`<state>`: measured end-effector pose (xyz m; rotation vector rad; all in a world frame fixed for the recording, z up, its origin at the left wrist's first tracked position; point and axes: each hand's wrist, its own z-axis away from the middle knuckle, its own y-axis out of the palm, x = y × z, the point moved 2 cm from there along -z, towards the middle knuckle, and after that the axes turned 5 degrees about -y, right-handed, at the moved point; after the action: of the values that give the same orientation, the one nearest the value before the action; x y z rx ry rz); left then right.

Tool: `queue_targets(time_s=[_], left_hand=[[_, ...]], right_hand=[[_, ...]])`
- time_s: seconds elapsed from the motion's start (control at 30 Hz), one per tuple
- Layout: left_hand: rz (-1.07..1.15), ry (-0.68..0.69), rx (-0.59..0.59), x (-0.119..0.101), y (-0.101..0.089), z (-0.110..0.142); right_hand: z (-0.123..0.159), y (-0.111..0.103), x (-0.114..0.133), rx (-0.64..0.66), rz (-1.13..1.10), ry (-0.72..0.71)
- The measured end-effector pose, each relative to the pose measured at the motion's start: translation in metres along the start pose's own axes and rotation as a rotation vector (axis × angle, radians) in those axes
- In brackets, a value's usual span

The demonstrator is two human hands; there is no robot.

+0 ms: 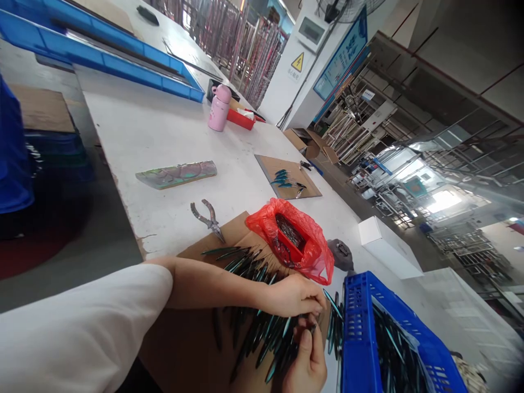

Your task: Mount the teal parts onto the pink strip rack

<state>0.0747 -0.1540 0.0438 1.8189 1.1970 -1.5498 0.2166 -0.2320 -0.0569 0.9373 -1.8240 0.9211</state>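
Grip of the left hand [291,295] cannot be read: it curls over the loose barrels, its fingertips hidden, so whether it holds one is unclear. Grip of the right hand [305,360] is narrow, with thumb and fingers pinched together at the tips around something too small to make out.

Left of the red plastic bag [290,243], a white sleeve [73,327] runs in from the edge of the view, and a pair of long-nose pliers [208,221] lies open on the white counter [164,125]. Below the bag, a brown cardboard sheet [184,341] carries a heap of slim, dark pen barrels [266,341] with teal glints, spread directly under both hands. More of these barrels fill a blue plastic crate [360,338], right of the hands and below the bag. Right of the bag sit a grey cloth item [340,255] and a white carton [387,245].

Each barrel looks light, stiff and glossy, so it may slip or roll, and the thin ends may be fragile. A firm pinch around the middle of a single barrel seems safest, since the heap lies crossed and loose and barrels could shift when one is drawn out.
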Motion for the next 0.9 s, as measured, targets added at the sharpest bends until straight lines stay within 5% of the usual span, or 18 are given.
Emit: queue_targets(time_s=[0.13, 0.23, 0.47, 0.67, 0.9], left_hand=[[-0.328, 0.170, 0.046, 0.003, -0.003, -0.004], [-0.360, 0.225, 0.001, 0.002, -0.011, -0.005], [0.055, 0.086, -0.047, -0.017, -0.022, -0.004], [0.551, -0.155, 0.157, -0.012, 0.002, 0.004], [0.581, -0.171, 0.120, 0.000, 0.011, 0.006]], right_hand=[[0.000, 0.002, 0.019, -0.125, -0.104, 0.130], [0.000, 0.002, 0.028, -0.118, -0.090, 0.139], [0.000, 0.001, 0.033, -0.122, -0.007, 0.101], [0.001, -0.001, 0.034, -0.132, 0.085, 0.079], [0.001, -0.002, 0.037, -0.125, 0.149, 0.077]])
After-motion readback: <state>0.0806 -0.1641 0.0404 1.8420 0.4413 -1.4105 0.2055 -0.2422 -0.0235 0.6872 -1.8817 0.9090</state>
